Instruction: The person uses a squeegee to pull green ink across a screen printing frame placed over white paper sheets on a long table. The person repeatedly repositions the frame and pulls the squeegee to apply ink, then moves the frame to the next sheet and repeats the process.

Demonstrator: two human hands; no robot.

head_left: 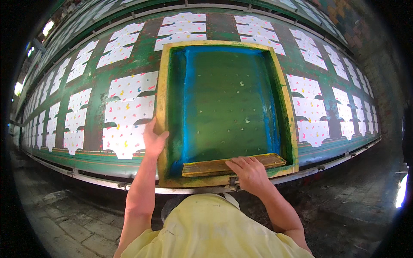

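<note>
A printing screen (226,107) in a yellowish wooden frame (162,86) lies on a long green table in front of me, its green mesh dotted with small pale shapes and bordered in blue. My left hand (153,137) grips the frame's left side. My right hand (249,172) is closed on a wooden squeegee (202,167) that lies across the near end inside the frame. White cut fabric pieces (127,109) printed with small coloured shapes lie beside the screen on both sides.
The green table (90,155) carries rows of more white printed pieces (307,112). A metal rail (116,184) runs along its near edge, in front of my body. Another long table (99,10) runs behind it. Dark brick floor (86,223) shows below.
</note>
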